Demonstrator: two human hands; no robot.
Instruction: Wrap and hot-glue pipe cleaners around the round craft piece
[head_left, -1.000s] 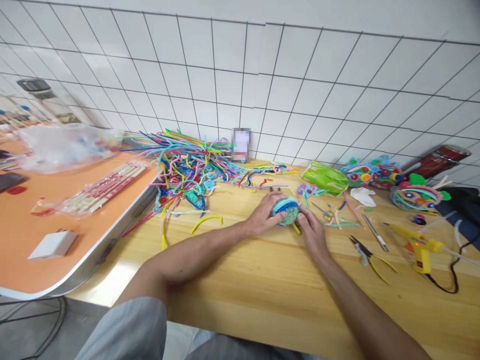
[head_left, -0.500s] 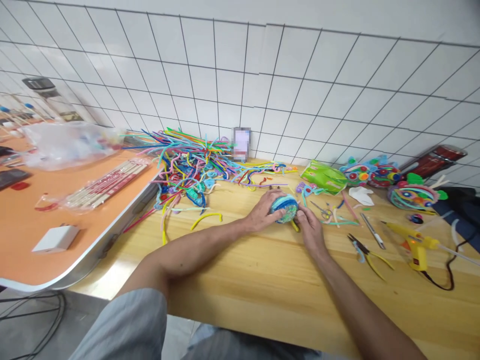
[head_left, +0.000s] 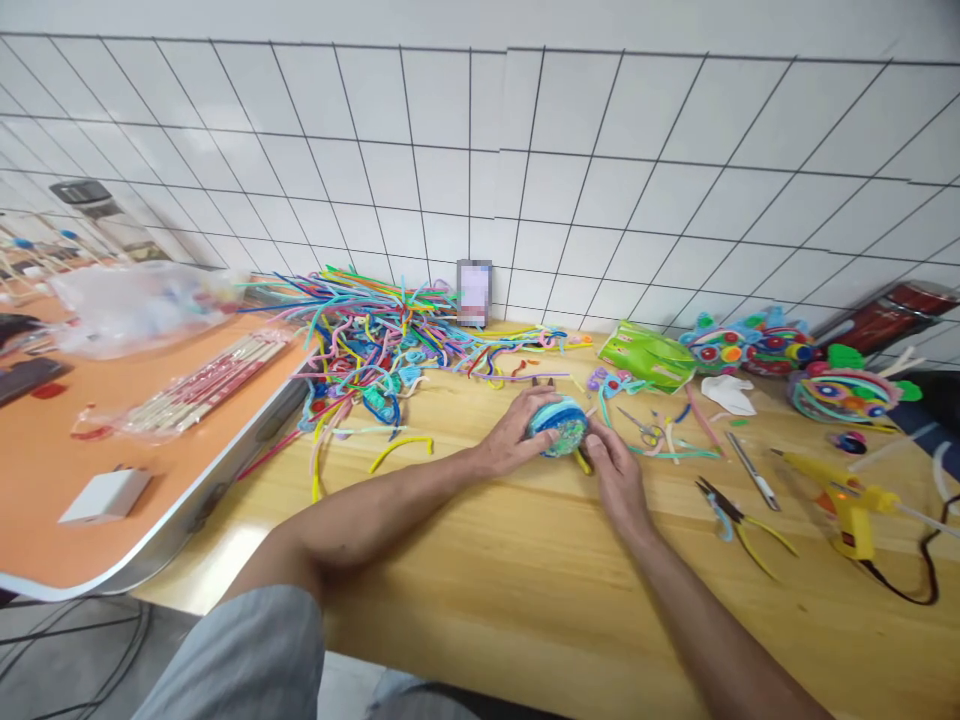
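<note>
My left hand (head_left: 517,430) is wrapped round a round craft piece (head_left: 564,432) wound from blue, light blue and green pipe cleaners, with the thumb across its front. Close against its right edge is my right hand (head_left: 619,478), fingers bent and pressed together. A short pale strip stands at those fingertips, too small to make out. Beneath the craft piece, a yellow pipe cleaner end (head_left: 583,462) pokes out between the hands. Two small dark tips (head_left: 541,382) show just behind it.
Left lies a tangled heap of pipe cleaners (head_left: 375,335), with a phone (head_left: 475,292) behind. On the right are a green packet (head_left: 646,355), scissors (head_left: 649,434), pliers (head_left: 739,518), a pen-like cutter (head_left: 752,472), a glue gun (head_left: 844,500) and finished colourful crafts (head_left: 851,392).
The whole view has shifted slightly. My right hand has come a little away from the craft piece's face, and a pale strip now shows at its fingertips. The left hand keeps its hold.
</note>
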